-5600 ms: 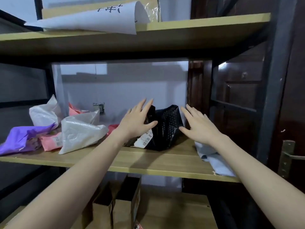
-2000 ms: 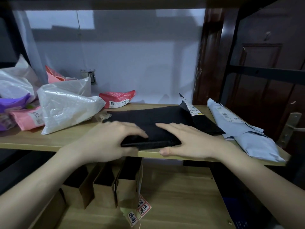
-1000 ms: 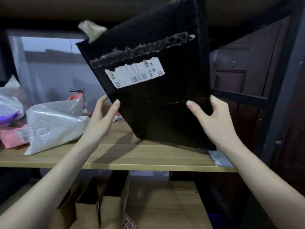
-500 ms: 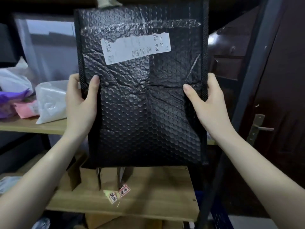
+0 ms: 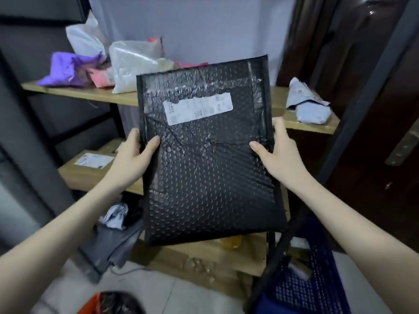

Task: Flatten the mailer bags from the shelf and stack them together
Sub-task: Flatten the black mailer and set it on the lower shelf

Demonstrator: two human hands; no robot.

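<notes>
Black bubble mailer [image 5: 204, 168], one, gripped at its side edges by left hand [image 5: 132, 160] and right hand [image 5: 280, 155]; five crumpled mailers lie on the shelf [image 5: 90, 94].

No text can be read. A torn white label [image 5: 197, 108] with a barcode sits on the black mailer [image 5: 204, 155], above both grips; its print is too blurred. Left of the left grip, a white label [image 5: 94, 160] on a box [image 5: 86, 171] is equally illegible.
</notes>
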